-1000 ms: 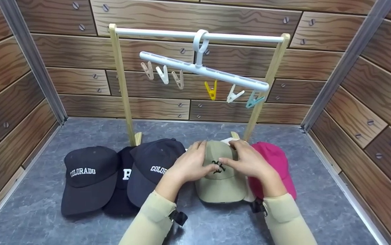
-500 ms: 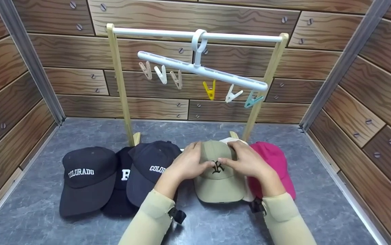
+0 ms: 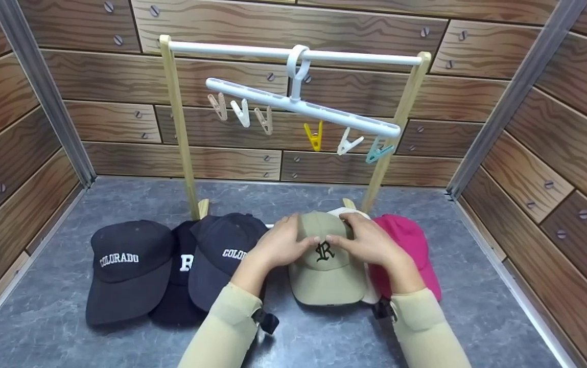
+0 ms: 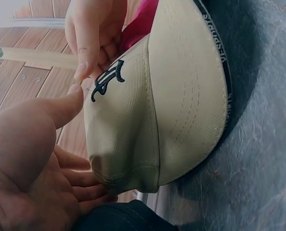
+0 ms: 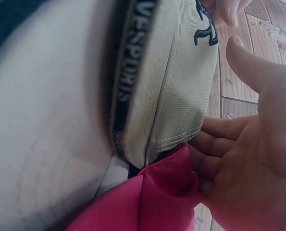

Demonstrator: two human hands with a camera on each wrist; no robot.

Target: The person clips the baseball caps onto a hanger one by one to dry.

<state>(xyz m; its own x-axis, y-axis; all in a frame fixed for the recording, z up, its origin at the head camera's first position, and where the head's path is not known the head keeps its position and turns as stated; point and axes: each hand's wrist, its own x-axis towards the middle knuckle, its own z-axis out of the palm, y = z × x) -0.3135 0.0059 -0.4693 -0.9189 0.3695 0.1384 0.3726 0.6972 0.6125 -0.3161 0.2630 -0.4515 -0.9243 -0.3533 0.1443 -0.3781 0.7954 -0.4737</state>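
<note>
A khaki baseball cap point(image 3: 328, 283) with a black gothic letter on its front lies on the grey table, brim toward me. My left hand point(image 3: 282, 241) holds the left side of its crown. My right hand point(image 3: 372, 240) holds the other side. Both thumbs come close together above the letter, and the other fingers go round behind the crown, as the left wrist view shows on the cap point(image 4: 128, 115). Beneath the khaki cap a white cap point(image 5: 51, 120) shows partly. Touching my right hand is a pink cap point(image 3: 409, 240), partly hidden by that wrist.
Left of my hands lie a black COLORADO cap point(image 3: 130, 276), a dark cap point(image 3: 178, 301) lettered R and a navy cap point(image 3: 221, 260), overlapping. Behind stands a wooden rack point(image 3: 178, 117) with a tilted white hanger point(image 3: 298, 106) bearing several clothespins point(image 3: 313, 137). Wood-patterned walls enclose the table.
Both thumbs have shifted up off the black letter, which shows more fully now. The hands stay round the khaki cap, which hardly moves. The whole view has drifted slightly.
</note>
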